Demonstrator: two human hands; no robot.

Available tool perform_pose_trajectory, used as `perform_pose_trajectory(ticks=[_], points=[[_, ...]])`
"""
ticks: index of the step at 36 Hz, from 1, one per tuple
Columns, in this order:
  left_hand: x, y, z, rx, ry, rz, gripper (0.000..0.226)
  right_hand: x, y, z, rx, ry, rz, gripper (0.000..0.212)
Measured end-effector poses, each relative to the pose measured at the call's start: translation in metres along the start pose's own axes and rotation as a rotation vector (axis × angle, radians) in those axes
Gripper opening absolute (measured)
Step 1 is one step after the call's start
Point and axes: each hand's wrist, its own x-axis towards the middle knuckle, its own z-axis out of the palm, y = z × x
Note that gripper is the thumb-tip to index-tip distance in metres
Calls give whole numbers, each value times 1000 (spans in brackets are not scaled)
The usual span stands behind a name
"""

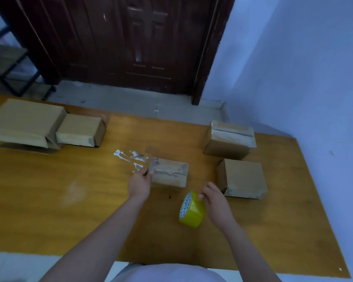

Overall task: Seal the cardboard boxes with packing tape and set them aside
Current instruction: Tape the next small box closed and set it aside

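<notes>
Dark wooden door [143, 43] fills the far wall, pale blue wall [304, 68] to the right, black metal shelf frame [10, 64] far left. Yellow-brown wooden table [69, 200] spans the near scene. Far left on it: large cardboard box [22, 121], flap hanging at its near edge, with a smaller box [80, 129] touching its right side. Right side: taped box [230, 137] at the far edge with glossy tape over its top seam, and a plain box [243, 178] just near of it, the two close but apart. Centre: small box [169, 174] with clear tape wrinkled along its top seam. Left hand [141, 180] sits at that box's left end, fingers pinching a clear tape strip [130, 157] that runs off the box to the far left and glints above the table. Right hand [214, 198] is near-right of the small box, fingers curled on the top of a yellow tape roll [192, 210] standing on edge, tilted, on the table. Roll and small box are near each other, not touching. Both forearms bare; light-coloured clothing [161, 273] at the near edge.
</notes>
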Motion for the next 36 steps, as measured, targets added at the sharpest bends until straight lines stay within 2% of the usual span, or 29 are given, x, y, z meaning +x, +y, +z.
perform_pose_trajectory(ticks=[9, 15, 19, 24, 30, 34, 36], points=[[5, -4, 2, -143, 55, -119, 31, 6, -7, 4, -1, 13, 34, 23], [6, -14, 2, -400, 42, -162, 25, 5, 0, 6, -40, 35, 75, 24], [2, -17, 2, -579, -31, -122, 14, 3, 1, 6, -42, -3, 110, 23], [-6, -8, 0, -840, -199, -59, 29, 4, -10, -6, -49, -62, 115, 22], [1, -7, -12, -900, -381, -25, 28, 4, -4, -14, -117, -8, 69, 21], [9, -9, -15, -950, -484, -33, 14, 5, -5, -18, -153, 24, 37, 18], [11, -8, -15, -947, -520, 0, 22, 6, -5, -17, -172, 51, 31, 17]])
